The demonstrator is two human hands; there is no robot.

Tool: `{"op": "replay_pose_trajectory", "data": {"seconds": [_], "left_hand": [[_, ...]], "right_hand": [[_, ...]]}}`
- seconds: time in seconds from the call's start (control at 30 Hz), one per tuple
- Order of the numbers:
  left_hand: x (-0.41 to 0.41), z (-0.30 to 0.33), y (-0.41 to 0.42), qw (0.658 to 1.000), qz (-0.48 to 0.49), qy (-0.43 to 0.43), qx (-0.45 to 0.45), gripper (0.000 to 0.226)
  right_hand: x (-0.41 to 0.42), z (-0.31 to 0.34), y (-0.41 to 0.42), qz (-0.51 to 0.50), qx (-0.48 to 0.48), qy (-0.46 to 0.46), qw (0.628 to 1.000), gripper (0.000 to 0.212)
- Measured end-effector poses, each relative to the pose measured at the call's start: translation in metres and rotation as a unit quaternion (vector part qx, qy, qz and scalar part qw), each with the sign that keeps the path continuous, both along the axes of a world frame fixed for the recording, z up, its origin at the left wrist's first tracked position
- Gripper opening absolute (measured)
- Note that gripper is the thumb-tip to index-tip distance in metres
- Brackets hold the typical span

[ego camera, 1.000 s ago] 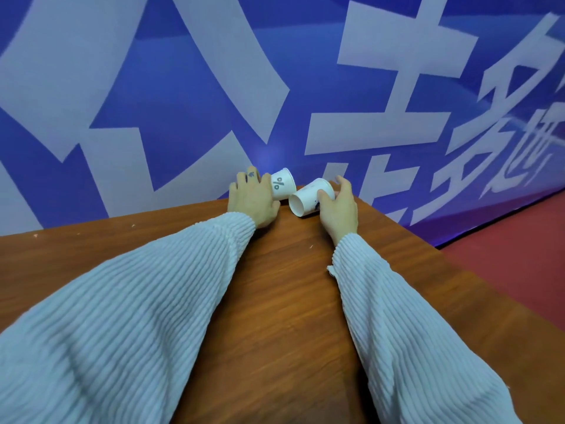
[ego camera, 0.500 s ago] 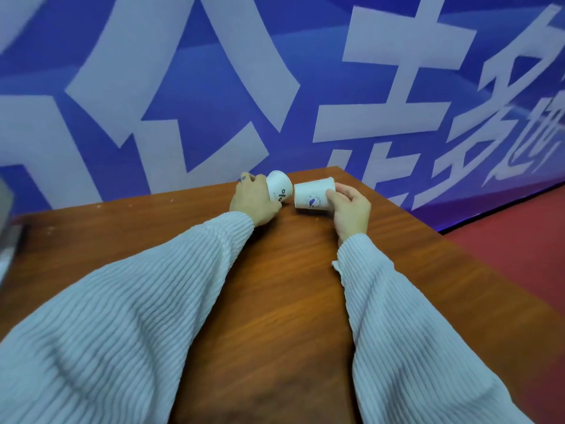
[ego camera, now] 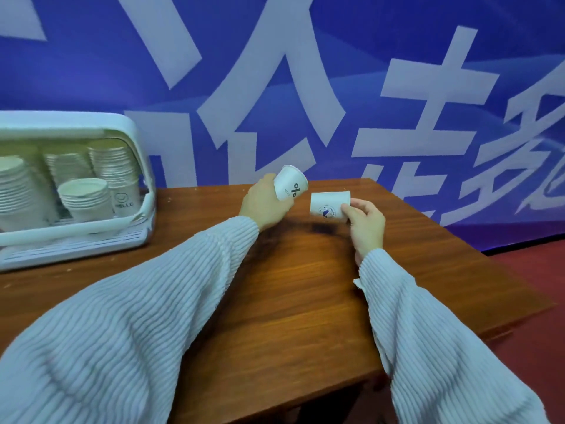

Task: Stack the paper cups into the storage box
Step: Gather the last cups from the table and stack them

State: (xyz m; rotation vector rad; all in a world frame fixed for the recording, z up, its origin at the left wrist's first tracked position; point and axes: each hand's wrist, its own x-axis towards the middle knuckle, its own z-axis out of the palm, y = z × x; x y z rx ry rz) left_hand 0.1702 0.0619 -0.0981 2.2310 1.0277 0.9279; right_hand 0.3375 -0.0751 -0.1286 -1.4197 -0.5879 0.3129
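My left hand (ego camera: 264, 205) grips a white paper cup with a dark percent-like mark (ego camera: 290, 186), tilted with its base pointing up and to the right. My right hand (ego camera: 365, 221) pinches a second white paper cup with a round blue logo (ego camera: 328, 205), lying sideways with its base toward the left. The two cups are lifted above the wooden table (ego camera: 305, 286) and stand a small gap apart. A white storage box (ego camera: 134, 139) stands at the left, holding several stacks of paper cups (ego camera: 85, 197).
A blue banner with large white characters (ego camera: 305, 87) rises right behind the table. The table's right edge drops to a red floor (ego camera: 535, 270). The box has a white slatted tray at its front (ego camera: 76, 246).
Both hands have lifted their cups off the table's far end and drawn nearer. The view has swung left, bringing the storage box into sight.
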Motion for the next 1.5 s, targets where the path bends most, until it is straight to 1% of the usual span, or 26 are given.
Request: {"op": "replay_pose_trajectory", "data": {"seconds": [0.07, 0.17, 0.2, 0.3, 0.4, 0.5, 0.6, 0.73, 0.8, 0.9, 0.97, 1.13, 1.27, 1.37, 1.5], "left_hand": [[-0.033, 0.009, -0.005, 1.0, 0.021, 0.002, 0.001, 0.061], [-0.088, 0.02, -0.014, 0.998, 0.055, 0.006, 0.009, 0.089], [-0.108, 0.021, -0.016, 0.998, 0.064, 0.007, 0.018, 0.095], [-0.166, 0.024, -0.016, 0.995, 0.087, -0.002, 0.045, 0.091], [-0.221, 0.027, -0.009, 0.989, 0.121, -0.06, 0.059, 0.084], [-0.268, 0.032, 0.004, 0.971, 0.182, -0.144, 0.06, 0.082], [-0.306, 0.037, 0.02, 0.95, 0.238, -0.191, 0.06, 0.085], [-0.345, 0.038, 0.041, 0.929, 0.282, -0.233, 0.058, 0.083], [-0.36, 0.038, 0.051, 0.924, 0.295, -0.237, 0.058, 0.084], [-0.373, 0.038, 0.061, 0.928, 0.288, -0.23, 0.047, 0.083], [-0.377, 0.037, 0.065, 0.932, 0.283, -0.215, 0.066, 0.083], [-0.375, 0.037, 0.074, 0.941, 0.265, -0.187, 0.099, 0.09], [-0.37, 0.036, 0.077, 0.945, 0.259, -0.169, 0.101, 0.089], [-0.367, 0.036, 0.078, 0.95, 0.251, -0.157, 0.097, 0.091], [-0.363, 0.037, 0.078, 0.961, 0.226, -0.127, 0.1, 0.086]], "right_hand": [[-0.026, 0.011, 0.005, 0.018, 0.004, -0.018, 1.0, 0.021], [-0.071, 0.03, 0.02, 0.048, 0.015, -0.058, 0.997, 0.018], [-0.088, 0.036, 0.026, 0.06, 0.018, -0.078, 0.995, 0.016], [-0.142, 0.048, 0.049, 0.107, 0.028, -0.141, 0.984, 0.012], [-0.198, 0.059, 0.075, 0.162, 0.045, -0.201, 0.965, 0.008], [-0.253, 0.069, 0.105, 0.207, 0.047, -0.258, 0.943, 0.006], [-0.296, 0.078, 0.136, 0.229, 0.042, -0.337, 0.912, 0.008], [-0.333, 0.087, 0.166, 0.232, 0.018, -0.394, 0.889, 0.013], [-0.341, 0.088, 0.182, 0.225, -0.008, -0.448, 0.865, 0.015], [-0.344, 0.085, 0.203, 0.232, -0.067, -0.508, 0.827, 0.016], [-0.345, 0.085, 0.211, 0.247, -0.088, -0.517, 0.815, 0.017], [-0.345, 0.092, 0.217, 0.277, -0.087, -0.543, 0.788, 0.024], [-0.342, 0.084, 0.22, 0.306, -0.166, -0.575, 0.741, 0.036], [-0.343, 0.07, 0.218, 0.312, -0.189, -0.596, 0.715, 0.047], [-0.347, 0.071, 0.217, 0.335, -0.219, -0.621, 0.674, 0.053]]}}
